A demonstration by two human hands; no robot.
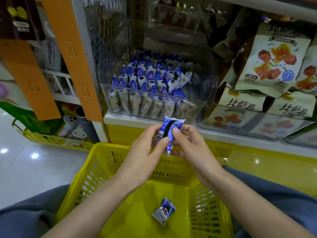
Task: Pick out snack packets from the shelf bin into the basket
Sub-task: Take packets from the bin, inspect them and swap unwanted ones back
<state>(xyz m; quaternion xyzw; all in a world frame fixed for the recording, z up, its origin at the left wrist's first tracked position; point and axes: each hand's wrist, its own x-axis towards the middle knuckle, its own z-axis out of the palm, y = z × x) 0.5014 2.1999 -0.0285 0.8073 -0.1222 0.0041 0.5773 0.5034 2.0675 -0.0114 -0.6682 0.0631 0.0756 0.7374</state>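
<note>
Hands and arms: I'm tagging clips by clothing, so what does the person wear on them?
Nothing that shows. The left hand and right hand are bare, with no gloves, rings or watch visible. The left forearm and right forearm are bare too; no sleeve is in view.

A blue-and-white snack packet (169, 134) is held upright over the yellow basket (106, 169); a second packet (163, 211) lies flat inside; the clear shelf bin (208, 79) holds rows more.
</note>
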